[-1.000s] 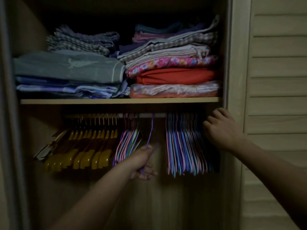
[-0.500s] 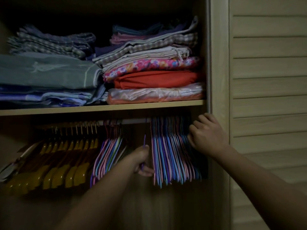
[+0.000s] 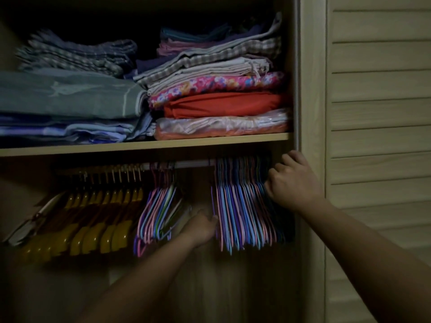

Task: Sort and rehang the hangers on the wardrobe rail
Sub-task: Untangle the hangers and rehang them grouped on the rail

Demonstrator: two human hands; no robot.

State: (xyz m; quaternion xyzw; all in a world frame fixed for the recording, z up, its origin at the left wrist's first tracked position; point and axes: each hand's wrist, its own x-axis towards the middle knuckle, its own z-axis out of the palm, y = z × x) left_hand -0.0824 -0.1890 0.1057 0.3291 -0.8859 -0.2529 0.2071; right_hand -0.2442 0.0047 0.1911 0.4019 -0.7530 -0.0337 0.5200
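Thin coated hangers: light, springy, prone to tangling; grip low on the shoulder wire.

The left hand [image 3: 202, 227] pinches the purple hanger [image 3: 213, 206] at its lower edge, against the left face of the right-hand bundle [image 3: 242, 206] on the rail [image 3: 191, 164]. The right hand [image 3: 291, 183] is curled around that bundle's right side, bracing it. A smaller coloured bundle [image 3: 158, 210] and the yellow hangers [image 3: 93, 224] hang further left. Judged by their slim wire, the coloured hangers weigh little, flex easily and snag on neighbouring hooks; the yellow ones look thicker and stiffer. Hold below the hook, at the shoulder, and guide the hook along the rail. No brand, label or writing is legible in the dim light.
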